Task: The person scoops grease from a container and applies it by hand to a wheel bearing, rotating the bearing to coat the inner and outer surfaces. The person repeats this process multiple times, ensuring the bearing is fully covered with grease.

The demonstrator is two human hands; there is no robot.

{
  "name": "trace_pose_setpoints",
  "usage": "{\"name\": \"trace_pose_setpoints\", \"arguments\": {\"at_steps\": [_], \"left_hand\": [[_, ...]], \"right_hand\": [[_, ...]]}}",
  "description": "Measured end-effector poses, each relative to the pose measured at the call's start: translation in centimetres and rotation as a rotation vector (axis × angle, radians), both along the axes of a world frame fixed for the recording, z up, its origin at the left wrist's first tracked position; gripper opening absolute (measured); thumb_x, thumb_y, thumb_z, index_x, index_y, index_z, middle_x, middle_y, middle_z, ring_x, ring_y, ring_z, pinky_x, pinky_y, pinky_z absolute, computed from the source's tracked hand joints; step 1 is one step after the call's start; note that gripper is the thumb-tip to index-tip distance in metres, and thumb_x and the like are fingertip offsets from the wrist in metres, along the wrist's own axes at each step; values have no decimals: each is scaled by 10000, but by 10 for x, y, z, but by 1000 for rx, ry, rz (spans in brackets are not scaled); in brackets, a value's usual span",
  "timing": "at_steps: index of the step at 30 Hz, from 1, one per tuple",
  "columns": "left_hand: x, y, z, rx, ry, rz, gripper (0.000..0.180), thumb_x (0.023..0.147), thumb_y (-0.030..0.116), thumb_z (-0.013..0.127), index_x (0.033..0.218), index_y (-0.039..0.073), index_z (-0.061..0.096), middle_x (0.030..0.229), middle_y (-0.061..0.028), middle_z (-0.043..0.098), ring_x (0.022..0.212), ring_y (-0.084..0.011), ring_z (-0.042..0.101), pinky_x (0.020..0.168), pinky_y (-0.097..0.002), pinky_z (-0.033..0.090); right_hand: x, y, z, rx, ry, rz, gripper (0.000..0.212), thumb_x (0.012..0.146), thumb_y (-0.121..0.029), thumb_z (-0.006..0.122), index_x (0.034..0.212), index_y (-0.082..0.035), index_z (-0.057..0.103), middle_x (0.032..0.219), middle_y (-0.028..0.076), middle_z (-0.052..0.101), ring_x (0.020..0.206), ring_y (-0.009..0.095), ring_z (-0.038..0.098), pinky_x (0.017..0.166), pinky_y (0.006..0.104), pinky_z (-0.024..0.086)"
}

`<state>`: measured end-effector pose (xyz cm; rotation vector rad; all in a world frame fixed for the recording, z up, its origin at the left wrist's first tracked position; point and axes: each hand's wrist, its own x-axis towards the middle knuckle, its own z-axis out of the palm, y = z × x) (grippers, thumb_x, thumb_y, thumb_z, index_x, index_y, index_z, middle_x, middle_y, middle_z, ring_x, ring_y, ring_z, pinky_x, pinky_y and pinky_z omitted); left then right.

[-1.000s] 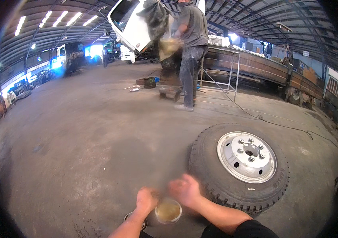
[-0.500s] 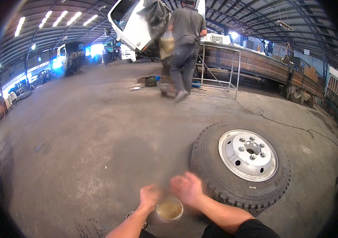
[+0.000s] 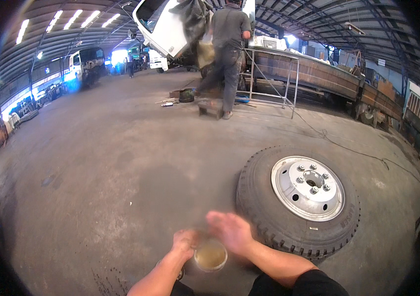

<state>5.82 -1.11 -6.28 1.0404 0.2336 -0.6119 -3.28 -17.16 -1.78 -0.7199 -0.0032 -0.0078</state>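
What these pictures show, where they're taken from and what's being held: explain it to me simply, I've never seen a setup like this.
There is no robot here, only a person's bare left hand and right hand. The camera sits on that person's head and looks down, so the forearms come in from the lower edge. Its very wide lens bends straight lines near the rim.

Close to the hands is a round tub with yellowish-brown contents. Both hands are blurred, so I cannot tell whether either holds anything. To the right, a large wheel lies on its side on the floor. Further off, another person stands near a tilted white cab.
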Motion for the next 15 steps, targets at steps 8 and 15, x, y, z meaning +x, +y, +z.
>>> {"name": "trace_pose_setpoints", "arguments": {"at_steps": [8, 15], "left_hand": [[-6, -4, 5, -36, -23, -57, 126, 710, -85, 535, 800, 1, 557, 680, -70, 544, 524, -160, 475, 497, -318, 431], [4, 8, -15, 75, -173, -186, 113, 752, -42, 502, 836, 3, 562, 750, -81, 560, 600, -191, 490, 581, -307, 454]], "right_hand": [[-6, 3, -2, -142, -110, -58, 456, 926, -342, 476, 1286, -76, 560, 1443, 65, 452, 1392, 220, 295, 1133, 408, 148], [-3, 5, 3, -536, -422, -162, 489, 957, -285, 468, 1362, -10, 475, 1478, 130, 386, 1392, 247, 303, 1151, 397, 169]]}}
